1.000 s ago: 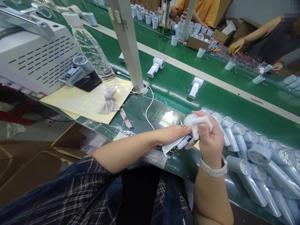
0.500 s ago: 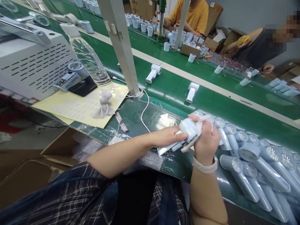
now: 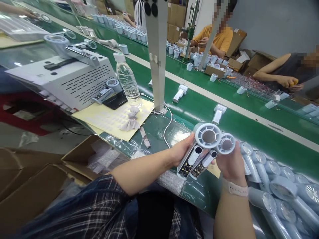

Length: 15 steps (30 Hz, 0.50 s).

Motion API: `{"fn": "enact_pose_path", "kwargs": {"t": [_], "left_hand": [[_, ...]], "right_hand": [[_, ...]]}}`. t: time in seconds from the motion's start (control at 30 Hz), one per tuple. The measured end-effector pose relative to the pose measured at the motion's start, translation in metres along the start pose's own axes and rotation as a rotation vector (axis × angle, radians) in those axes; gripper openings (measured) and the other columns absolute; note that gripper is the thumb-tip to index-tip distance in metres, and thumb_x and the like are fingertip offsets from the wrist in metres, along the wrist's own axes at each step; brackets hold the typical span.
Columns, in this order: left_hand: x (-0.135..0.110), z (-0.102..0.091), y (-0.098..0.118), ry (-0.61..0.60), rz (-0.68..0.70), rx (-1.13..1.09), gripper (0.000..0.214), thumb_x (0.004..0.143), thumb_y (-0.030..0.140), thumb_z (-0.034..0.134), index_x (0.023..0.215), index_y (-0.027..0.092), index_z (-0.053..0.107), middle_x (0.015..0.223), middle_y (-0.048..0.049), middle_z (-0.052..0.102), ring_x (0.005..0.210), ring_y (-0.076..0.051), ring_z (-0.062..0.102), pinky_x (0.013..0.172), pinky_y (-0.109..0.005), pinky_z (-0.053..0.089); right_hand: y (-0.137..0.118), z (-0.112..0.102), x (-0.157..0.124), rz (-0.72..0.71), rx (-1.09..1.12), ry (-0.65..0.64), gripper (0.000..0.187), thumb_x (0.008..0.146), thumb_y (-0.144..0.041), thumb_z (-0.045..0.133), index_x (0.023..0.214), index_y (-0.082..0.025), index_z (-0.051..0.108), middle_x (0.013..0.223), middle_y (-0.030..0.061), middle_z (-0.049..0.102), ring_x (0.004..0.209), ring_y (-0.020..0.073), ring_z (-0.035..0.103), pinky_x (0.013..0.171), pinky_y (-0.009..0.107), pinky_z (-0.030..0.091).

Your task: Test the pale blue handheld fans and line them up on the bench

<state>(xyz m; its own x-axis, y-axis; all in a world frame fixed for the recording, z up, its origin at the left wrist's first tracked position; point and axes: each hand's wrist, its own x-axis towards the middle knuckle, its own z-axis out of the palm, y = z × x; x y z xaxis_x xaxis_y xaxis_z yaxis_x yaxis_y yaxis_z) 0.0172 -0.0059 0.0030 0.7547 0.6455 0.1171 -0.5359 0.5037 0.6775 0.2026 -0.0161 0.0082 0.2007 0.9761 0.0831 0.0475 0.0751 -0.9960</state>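
Two pale blue handheld fan housings are held side by side above the bench front, round heads up and opened handles toward me. My left hand [image 3: 183, 150] is closed around the left handheld fan housing [image 3: 193, 156]. The right handheld fan housing [image 3: 208, 160] rests against it, with my right hand [image 3: 231, 164] closed behind its round head. In both handles a silver cylinder and a circuit board show. Most of my right fingers are hidden behind the heads, and no cloth can be made out there.
Many fan bodies [image 3: 284, 187] are heaped to my right. Two more fans [image 3: 180, 93] lie on the green belt [image 3: 199, 106]. To the left stand a metal post [image 3: 158, 73], a water bottle [image 3: 128, 81], a yellow sheet [image 3: 109, 124] and a white vented box [image 3: 84, 83]. Co-workers sit across the belt.
The fan housings have turned so their ring faces and open handles face me. My right hand has moved from wiping with a white cloth to holding the right housing. The view has shifted left.
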Motion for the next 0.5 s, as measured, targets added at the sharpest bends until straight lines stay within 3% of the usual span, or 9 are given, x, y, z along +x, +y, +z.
{"fn": "enact_pose_path", "kwargs": {"t": [0.07,0.17,0.23,0.33,0.4,0.5], "left_hand": [[-0.005,0.007,0.007,0.041,0.099,0.101,0.074,0.072,0.091,0.054,0.074,0.017,0.058,0.075,-0.0078,0.059,0.089,-0.03,0.069,0.076,-0.04,0.058],[-0.013,0.011,0.015,0.144,0.242,0.353,0.065,0.065,0.074,0.078,0.095,0.017,0.068,0.104,-0.0139,0.069,0.113,-0.034,0.064,0.097,-0.044,0.054],[-0.016,0.009,0.017,0.18,0.299,0.481,0.064,0.063,0.06,0.088,0.108,0.018,0.069,0.122,-0.0144,0.067,0.123,-0.034,0.058,0.108,-0.043,0.047],[-0.012,0.001,0.015,0.241,0.306,0.528,0.064,0.074,0.069,0.078,0.11,0.016,0.068,0.108,-0.0129,0.07,0.105,-0.029,0.066,0.095,-0.039,0.053],[-0.007,-0.006,0.014,0.282,0.277,0.414,0.073,0.077,0.079,0.068,0.111,0.015,0.065,0.095,-0.0112,0.071,0.089,-0.025,0.069,0.08,-0.035,0.055],[-0.002,-0.013,0.017,0.275,0.233,0.224,0.079,0.079,0.079,0.066,0.124,0.015,0.059,0.099,-0.012,0.073,0.088,-0.026,0.072,0.076,-0.036,0.057]], "right_hand": [[0.002,0.016,-0.005,-0.039,0.14,-0.104,0.06,0.093,-0.076,0.041,0.103,-0.023,0.069,0.094,0.0068,0.075,0.087,0.0267,0.072,0.073,0.043,0.061],[0.004,0.029,-0.016,-0.079,0.147,-0.15,0.051,0.088,-0.07,0.059,0.107,-0.025,0.07,0.103,0.0075,0.076,0.103,0.0288,0.072,0.088,0.047,0.061],[0.002,0.031,-0.024,-0.084,0.155,-0.187,0.042,0.085,-0.06,0.071,0.108,-0.025,0.071,0.107,0.0074,0.077,0.105,0.0278,0.072,0.091,0.045,0.061],[-0.002,0.029,-0.031,-0.025,0.185,-0.22,0.038,0.087,-0.054,0.073,0.112,-0.025,0.071,0.106,0.0069,0.078,0.09,0.0234,0.073,0.08,0.04,0.063],[-0.005,0.027,-0.032,0.022,0.211,-0.226,0.041,0.088,-0.055,0.071,0.115,-0.025,0.071,0.105,0.007,0.078,0.081,0.0213,0.073,0.072,0.037,0.063],[-0.008,0.027,-0.033,0.047,0.266,-0.226,0.046,0.084,-0.056,0.076,0.117,-0.025,0.07,0.111,0.0083,0.078,0.086,0.0228,0.074,0.071,0.035,0.063]]}}
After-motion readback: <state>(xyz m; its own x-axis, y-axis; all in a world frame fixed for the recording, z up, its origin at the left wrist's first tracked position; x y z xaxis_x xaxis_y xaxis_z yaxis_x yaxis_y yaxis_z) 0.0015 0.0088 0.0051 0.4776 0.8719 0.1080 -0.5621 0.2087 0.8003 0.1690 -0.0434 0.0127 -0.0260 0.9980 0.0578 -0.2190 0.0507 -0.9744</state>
